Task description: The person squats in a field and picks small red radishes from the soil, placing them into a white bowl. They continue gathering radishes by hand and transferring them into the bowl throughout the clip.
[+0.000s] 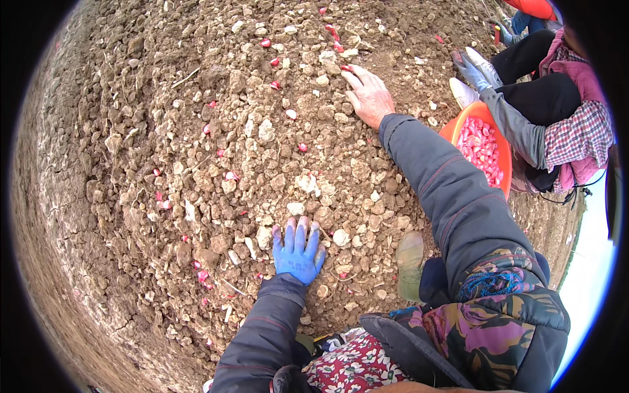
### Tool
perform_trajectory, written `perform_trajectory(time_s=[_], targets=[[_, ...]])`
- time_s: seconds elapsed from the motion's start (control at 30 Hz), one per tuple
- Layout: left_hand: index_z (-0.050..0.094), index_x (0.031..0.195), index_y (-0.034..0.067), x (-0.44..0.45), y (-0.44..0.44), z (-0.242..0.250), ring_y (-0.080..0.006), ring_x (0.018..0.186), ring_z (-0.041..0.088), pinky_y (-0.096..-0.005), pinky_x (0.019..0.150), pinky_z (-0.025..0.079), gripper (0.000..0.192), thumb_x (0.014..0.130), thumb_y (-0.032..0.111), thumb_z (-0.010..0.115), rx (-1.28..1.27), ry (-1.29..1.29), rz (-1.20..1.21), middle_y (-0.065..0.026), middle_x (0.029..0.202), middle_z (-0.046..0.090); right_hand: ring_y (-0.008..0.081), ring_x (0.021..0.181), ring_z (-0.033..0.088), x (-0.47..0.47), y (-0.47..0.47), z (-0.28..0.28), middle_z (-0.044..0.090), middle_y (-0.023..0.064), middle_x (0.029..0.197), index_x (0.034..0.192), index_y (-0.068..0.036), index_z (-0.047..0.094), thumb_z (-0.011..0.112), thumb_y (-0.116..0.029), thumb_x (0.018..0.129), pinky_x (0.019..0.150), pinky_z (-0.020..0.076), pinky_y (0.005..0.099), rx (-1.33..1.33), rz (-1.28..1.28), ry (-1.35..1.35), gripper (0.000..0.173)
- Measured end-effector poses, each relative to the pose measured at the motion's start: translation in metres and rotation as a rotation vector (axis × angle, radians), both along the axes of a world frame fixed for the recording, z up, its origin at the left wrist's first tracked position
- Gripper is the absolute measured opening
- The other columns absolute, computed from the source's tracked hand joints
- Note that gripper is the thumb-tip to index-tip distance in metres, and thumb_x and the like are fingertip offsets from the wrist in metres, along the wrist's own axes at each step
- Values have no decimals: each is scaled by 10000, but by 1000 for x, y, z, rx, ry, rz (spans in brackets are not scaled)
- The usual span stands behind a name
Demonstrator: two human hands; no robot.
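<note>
My left hand (297, 250), in a blue rubber-coated work glove with bare-looking, soil-stained fingertips, rests palm down on cloddy soil (275, 184), fingers spread. Nothing shows in its grasp. My right hand (371, 98) is bare and reaches forward to the ground. Its fingertips meet a red-pink garlic clove (346, 68); whether they pinch it or only touch it is unclear. More pink-coated cloves lie scattered, among them one clove (302, 147) between my hands and another clove (231, 176) farther left.
An orange tub (506, 167) full of pink cloves stands right of my right forearm. Beside it crouches a co-worker (565, 103) with a gloved hand near pale shoes. Another person (530, 14) is farther off. My green boot (410, 265) stands on the soil.
</note>
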State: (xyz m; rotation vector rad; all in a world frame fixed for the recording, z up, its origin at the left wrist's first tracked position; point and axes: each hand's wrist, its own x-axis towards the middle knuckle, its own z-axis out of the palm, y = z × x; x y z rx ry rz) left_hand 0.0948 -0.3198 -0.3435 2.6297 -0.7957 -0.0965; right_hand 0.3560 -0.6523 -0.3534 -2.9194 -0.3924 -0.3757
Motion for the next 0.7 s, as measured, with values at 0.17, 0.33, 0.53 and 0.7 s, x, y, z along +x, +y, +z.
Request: perform_trajectory(time_s=[0.17,0.33,0.53,0.7], targets=[[580,1377,126,1,0,1,-413,1397,430,-637,1214,160,557,884,376,652,2,-25,-2,-154,1463,493,336,1309,528,55,-25,6,564,141,1399,1350,-99,600,662,-272,939,1107,420,450,177,-160,-105,450],[578,1372,129,0,0,-1,-403,1389,436,-648,1204,173,549,890,383,643,18,7,-3,-150,1453,501,371,1369,474,143,-43,22,525,175,1463,1420,-125,556,580,-490,976,1134,389,490,196,-430,-5,575],[555,1400,146,-1,0,-5,-387,1385,439,-662,1187,200,556,907,390,627,4,5,3,-138,1451,492,378,1311,498,121,-33,-4,543,139,1315,1324,-284,635,621,-531,949,1043,417,582,-242,-263,129,450],[583,1380,139,0,0,-4,-392,1381,442,-651,1196,193,543,903,393,635,-19,-31,1,-141,1471,482,367,917,694,110,-45,2,544,139,1158,1231,-282,643,689,-347,915,856,572,497,54,-239,115,326]])
